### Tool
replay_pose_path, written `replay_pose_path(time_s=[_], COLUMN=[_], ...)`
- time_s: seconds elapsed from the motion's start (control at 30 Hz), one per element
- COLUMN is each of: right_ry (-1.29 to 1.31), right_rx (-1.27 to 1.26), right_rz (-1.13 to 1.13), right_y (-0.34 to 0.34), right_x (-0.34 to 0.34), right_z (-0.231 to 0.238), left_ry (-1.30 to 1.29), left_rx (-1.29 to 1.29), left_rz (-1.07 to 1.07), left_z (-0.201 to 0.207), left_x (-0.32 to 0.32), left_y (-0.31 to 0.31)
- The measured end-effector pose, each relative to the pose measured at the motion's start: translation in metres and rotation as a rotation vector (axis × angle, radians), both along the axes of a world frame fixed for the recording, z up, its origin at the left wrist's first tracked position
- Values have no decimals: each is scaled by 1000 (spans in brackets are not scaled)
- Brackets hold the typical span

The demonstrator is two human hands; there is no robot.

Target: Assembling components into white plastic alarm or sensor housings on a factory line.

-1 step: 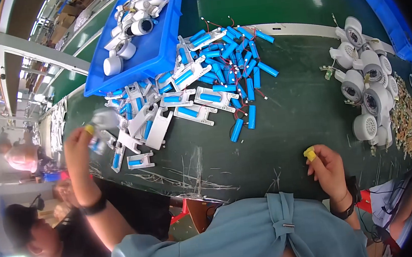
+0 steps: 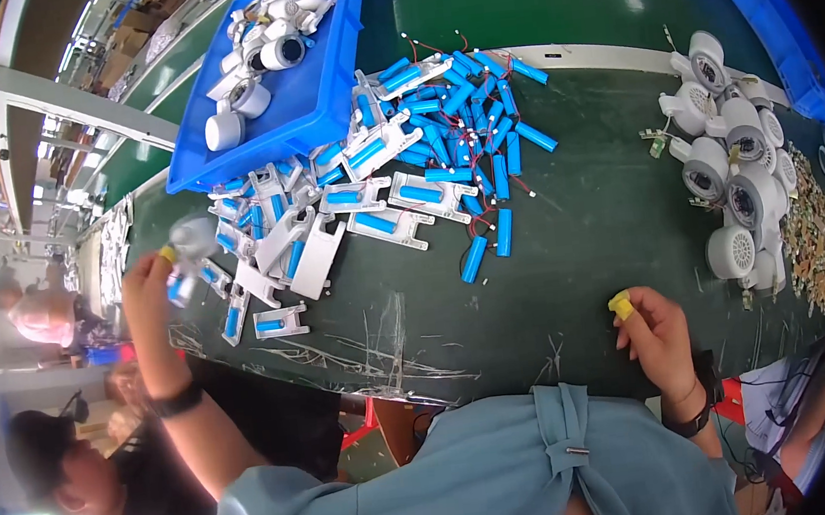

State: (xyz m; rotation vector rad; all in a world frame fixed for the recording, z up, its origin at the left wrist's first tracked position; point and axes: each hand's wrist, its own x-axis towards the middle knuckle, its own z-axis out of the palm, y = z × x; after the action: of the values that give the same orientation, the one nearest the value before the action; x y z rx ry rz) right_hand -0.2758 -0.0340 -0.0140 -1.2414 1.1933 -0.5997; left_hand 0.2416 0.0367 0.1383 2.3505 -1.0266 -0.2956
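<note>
Housing, white and round-headed, hangs at the left hand, above the desk's left edge and just beside the heap of white handles with blue batteries set in them. Motion blurs it, but the fingers look closed in a pinch on its near side, one wearing a yellow finger cover. The right hand is half curled near the desk's front edge, thumb and forefinger almost together, with nothing visible in its grip beyond another yellow cover. The housing looks like thin, stiff plastic: probably light, smooth enough to slip, and likely to crack or scuff if dropped. The round head or the handle's side edges should give the surest hold. Thin red wires on the loose batteries look fragile and are best kept free of any pull.
</note>
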Motion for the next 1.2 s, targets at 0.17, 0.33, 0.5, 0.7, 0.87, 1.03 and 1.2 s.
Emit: replay_pose_path(time_s=[0.17,0.33,0.5,0.7,0.87,1.03,1.2], right_ry=[19,4,32,30,63,462,1105], right_rx=[-8,-18,-58,-85,-313,-814,-861], right_rz=[-25,-69,-47,-121,-31,-440,-366], right_y=[-3,-3,-1,6,10,-1,-32], right_x=[4,12,8,1,-20,-46,-70], right_z=[0,2,-2,4,9,30,29], left_ry=[-376,-539,-537,-456,-356,-216,-194], left_rx=[157,268,-294,-81,-10,-57,-40], left_rz=[111,308,-425,-929,-1101,-1024,-934], left_z=[-32,-94,-107,-129,-117,-114,-134], left_x=[94,178,-9,-163,-198,-219,-210], left_y=[-7,2,-40,-59,-32,-26,-21])
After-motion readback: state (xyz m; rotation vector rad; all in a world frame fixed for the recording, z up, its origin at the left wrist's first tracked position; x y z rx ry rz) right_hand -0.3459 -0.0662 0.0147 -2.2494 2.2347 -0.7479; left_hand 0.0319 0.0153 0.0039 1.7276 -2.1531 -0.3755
